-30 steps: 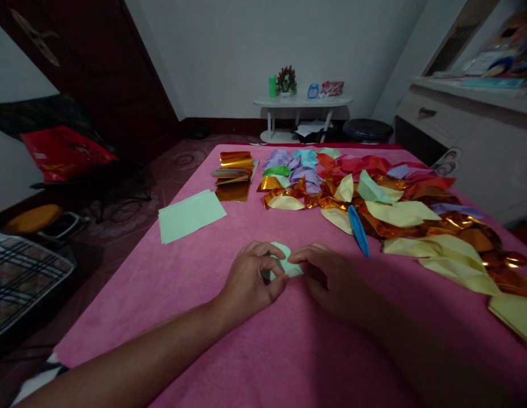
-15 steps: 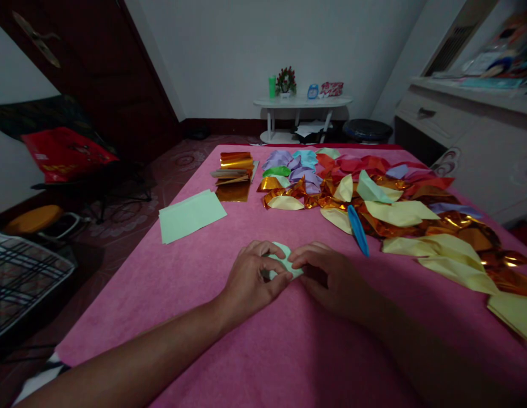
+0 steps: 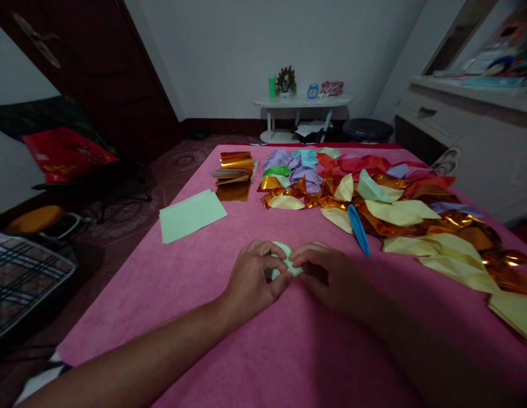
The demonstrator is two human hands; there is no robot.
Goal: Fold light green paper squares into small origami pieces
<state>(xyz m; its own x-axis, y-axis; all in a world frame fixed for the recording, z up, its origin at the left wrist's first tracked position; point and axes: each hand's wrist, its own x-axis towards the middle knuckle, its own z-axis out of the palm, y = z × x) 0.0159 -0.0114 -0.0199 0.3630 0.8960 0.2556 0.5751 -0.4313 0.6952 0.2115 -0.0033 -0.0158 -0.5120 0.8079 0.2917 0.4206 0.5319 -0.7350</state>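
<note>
A small piece of folded pale green paper [image 3: 282,248] is held low over the pink cloth, between both hands. My left hand [image 3: 257,272] is closed on its left side, thumb and fingers pinching it. From the right, my right hand [image 3: 329,275] pinches the other side near its edge. Fingers cover much of the paper, so its full shape is hidden. Beyond the left hand lies a stack of flat pale green sheets [image 3: 192,216]. To the right of the hands rests a narrow blue object [image 3: 358,230], its kind unclear.
Folded paper pieces in yellow [image 3: 402,212], purple [image 3: 305,178], red [image 3: 369,165] and shiny gold [image 3: 446,228] spread across the table's right side. Gold foil sheets [image 3: 232,191] lie at the far left. The pink cloth [image 3: 195,368] covers the table. A white side table [image 3: 304,102] stands behind.
Both hands keep their grip on the green paper, with only a very slight shift of the fingers. Everything else stays in place.
</note>
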